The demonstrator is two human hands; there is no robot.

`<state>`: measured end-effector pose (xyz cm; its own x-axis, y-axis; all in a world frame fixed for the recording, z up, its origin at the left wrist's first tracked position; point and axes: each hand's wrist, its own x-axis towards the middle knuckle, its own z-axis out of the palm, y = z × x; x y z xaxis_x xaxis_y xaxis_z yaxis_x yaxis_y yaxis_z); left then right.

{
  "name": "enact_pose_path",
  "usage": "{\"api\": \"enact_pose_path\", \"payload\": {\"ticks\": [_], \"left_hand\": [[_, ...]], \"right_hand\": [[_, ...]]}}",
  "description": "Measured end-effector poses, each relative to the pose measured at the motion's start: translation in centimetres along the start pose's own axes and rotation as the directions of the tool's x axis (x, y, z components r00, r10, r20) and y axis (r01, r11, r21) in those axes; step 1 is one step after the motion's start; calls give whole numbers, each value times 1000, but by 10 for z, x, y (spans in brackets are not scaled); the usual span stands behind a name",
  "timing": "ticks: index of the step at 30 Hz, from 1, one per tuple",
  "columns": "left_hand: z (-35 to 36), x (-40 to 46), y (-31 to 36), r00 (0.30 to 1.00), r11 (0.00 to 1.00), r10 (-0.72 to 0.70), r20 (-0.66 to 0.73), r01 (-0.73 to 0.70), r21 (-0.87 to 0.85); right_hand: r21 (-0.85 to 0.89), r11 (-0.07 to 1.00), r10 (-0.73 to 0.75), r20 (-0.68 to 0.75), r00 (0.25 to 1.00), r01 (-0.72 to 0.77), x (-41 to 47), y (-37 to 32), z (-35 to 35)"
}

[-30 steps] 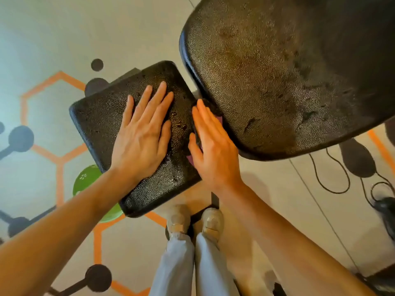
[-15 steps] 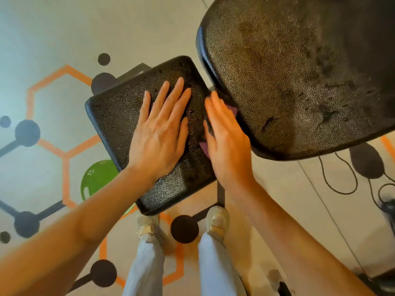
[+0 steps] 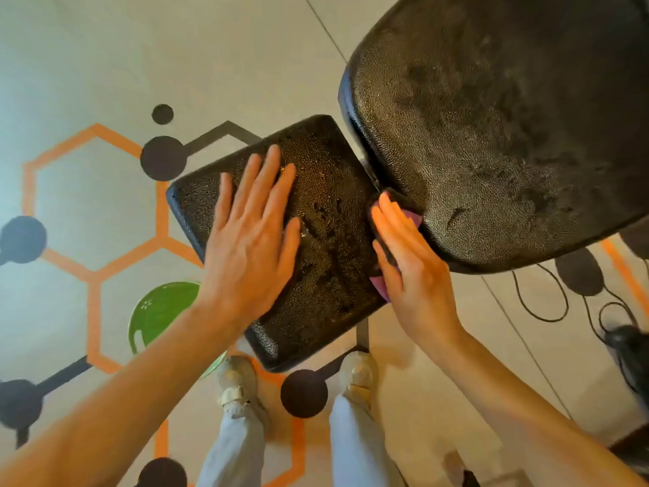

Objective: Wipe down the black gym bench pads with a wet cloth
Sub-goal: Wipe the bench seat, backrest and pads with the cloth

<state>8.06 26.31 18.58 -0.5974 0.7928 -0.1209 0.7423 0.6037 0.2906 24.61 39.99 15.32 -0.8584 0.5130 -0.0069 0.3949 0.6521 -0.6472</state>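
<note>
A small black seat pad [image 3: 330, 240] sits in the middle, wet and shiny on top. A larger black back pad [image 3: 491, 128] fills the upper right, streaked with damp marks. My left hand [image 3: 253, 237] lies flat on the seat pad, fingers spread, holding nothing. My right hand [image 3: 404, 254] presses a purple cloth [image 3: 379, 286] against the seat pad's right side edge, in the gap below the back pad. Most of the cloth is hidden under the hand.
A green bowl [image 3: 158, 311] stands on the floor left of the seat pad, partly behind my left arm. Black cables [image 3: 548, 304] loop on the floor at right. My two shoes [image 3: 238, 381] stand below the seat pad. The bench's metal post [image 3: 361, 332] runs under it.
My feet have stepped apart and the view has shifted. My right hand with the cloth has slid along the seat pad's right edge; my left hand stays flat on the pad.
</note>
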Motion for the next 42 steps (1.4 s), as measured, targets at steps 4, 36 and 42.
{"api": "enact_pose_path", "payload": {"ticks": [4,36,42], "left_hand": [[-1,-12,-18,994,994,-98,-53,95,-44],[3,-9,-15,983,987,-138,-120,126,-99],[3,-10,-14,984,989,-130,-122,120,-83]], "right_hand": [[-65,998,-14,-1,1000,14,97,-20,15],[-127,983,-117,103,988,129,39,-24,2],[-177,974,-127,86,988,141,158,-42,38]]}}
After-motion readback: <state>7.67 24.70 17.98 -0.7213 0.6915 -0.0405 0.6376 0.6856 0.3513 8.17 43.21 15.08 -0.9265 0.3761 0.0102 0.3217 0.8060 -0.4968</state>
